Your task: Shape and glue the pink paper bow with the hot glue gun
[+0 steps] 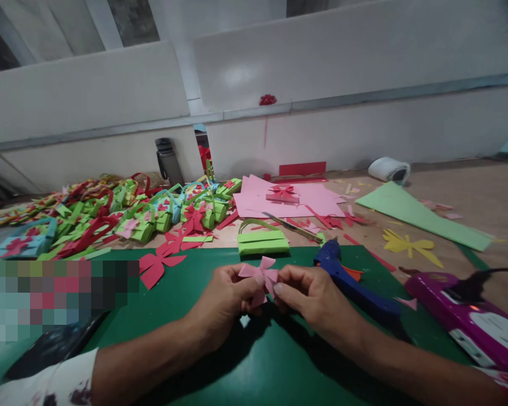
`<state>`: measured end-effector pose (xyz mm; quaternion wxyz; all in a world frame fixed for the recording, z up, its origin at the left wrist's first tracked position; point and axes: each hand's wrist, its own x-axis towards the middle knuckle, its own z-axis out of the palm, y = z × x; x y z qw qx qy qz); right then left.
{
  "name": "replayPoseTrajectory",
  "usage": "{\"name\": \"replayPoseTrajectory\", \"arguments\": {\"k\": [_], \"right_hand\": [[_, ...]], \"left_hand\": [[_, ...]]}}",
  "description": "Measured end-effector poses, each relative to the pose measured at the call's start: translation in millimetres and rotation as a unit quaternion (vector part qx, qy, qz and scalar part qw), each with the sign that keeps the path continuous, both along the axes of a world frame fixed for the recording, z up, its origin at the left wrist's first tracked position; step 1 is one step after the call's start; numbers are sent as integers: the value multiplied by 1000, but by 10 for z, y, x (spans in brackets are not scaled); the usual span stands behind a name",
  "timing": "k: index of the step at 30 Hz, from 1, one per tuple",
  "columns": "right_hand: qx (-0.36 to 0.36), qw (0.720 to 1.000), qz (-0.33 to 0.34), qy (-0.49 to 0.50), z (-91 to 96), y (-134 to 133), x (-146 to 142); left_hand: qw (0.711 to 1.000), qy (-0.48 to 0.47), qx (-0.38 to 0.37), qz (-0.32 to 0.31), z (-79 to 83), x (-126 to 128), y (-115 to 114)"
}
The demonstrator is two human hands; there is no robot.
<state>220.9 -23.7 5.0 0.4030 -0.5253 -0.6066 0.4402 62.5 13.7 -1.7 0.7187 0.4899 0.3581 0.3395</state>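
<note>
A pink paper flower [266, 276] with pointed petals is held above the green mat [245, 366]. My left hand [226, 296] pinches it from the left, thumb across its middle. From the other side my right hand [311, 296] has thumb and finger closed on a right-hand petal. Just beyond the flower stands a small lime-green paper bag [263, 241] with a thin handle. To the right of my right hand lies a blue glue gun [355, 287]. Red paper flower cutouts [156, 264] rest on the mat to the left.
Many finished paper bags [148, 217] pile up at the back left, near a dark bottle [169, 162]. Pink sheets [245, 197], a cutter knife [292, 226], green paper [419, 217] and yellow cutouts [408, 246] lie behind. A purple power strip [461, 316] sits at right.
</note>
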Motion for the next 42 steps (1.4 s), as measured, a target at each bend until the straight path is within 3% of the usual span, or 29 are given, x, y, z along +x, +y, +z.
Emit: {"name": "replayPoseTrajectory", "arguments": {"k": [12, 19, 24, 42], "right_hand": [[-9, 998, 31, 59, -17, -17, -20], [2, 1000, -3, 21, -21, -19, -29], [1, 1000, 8, 26, -20, -18, -27], [-6, 1000, 13, 3, -22, -9, -18]], "left_hand": [[1000, -16, 9, -3, 26, 14, -29], [1000, 5, 26, -10, 64, 16, -47], [999, -34, -9, -16, 42, 17, -23], [1000, -25, -8, 15, 19, 14, -29]]}}
